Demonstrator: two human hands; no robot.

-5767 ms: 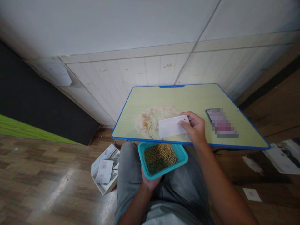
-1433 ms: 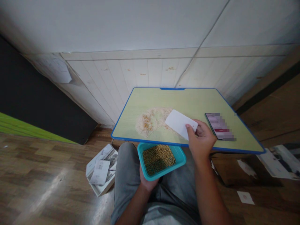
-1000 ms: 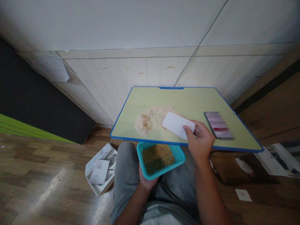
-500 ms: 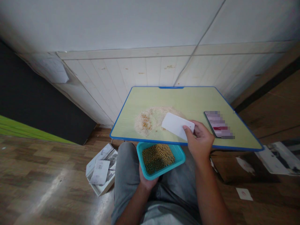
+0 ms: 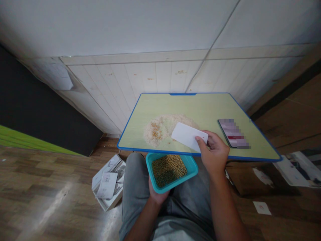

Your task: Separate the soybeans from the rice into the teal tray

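Between the thumb and fingers of my right hand [image 5: 215,150] is a flat white card [image 5: 188,135], tilted over the table near its front edge. Beneath and beside the card's far end, a spread of pale rice-like grains [image 5: 150,134] lies on the green tabletop. Yellow-orange kernels [image 5: 156,131] form a patch in its left part. My left hand [image 5: 157,194] supports a teal plastic container [image 5: 193,167] from below, above my lap and just under the table's front edge. Round yellowish beans [image 5: 173,164] and darker green ones cover its bottom. Most of my left fingers are hidden under it.
The small table [image 5: 205,105] has a blue rim and stands close to the white wall. A phone [image 5: 232,134] lies on its right side. On the floor at left is a white box [image 5: 107,184] with papers; a brown carton [image 5: 250,180] is under the table's right side.
The far end of the white card has dipped slightly towards the table and left. My left hand and the container stay almost where they were.
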